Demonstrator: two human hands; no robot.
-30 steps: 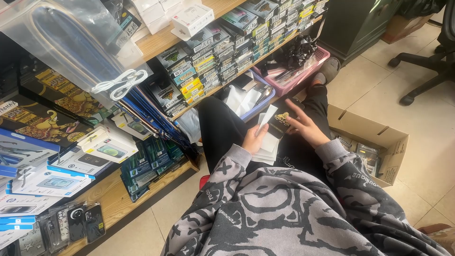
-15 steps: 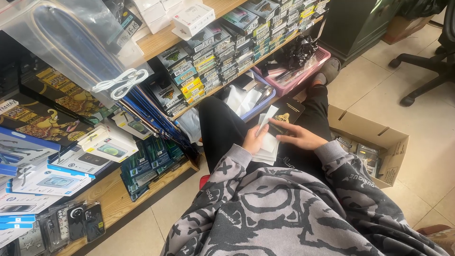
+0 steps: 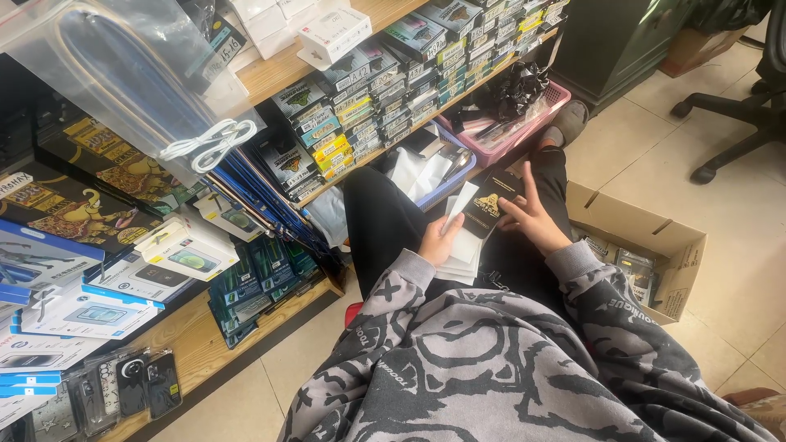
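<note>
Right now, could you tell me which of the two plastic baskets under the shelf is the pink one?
The pink basket, farther from the hands and full of black items; the blue basket nearer them holds white packets.
</note>
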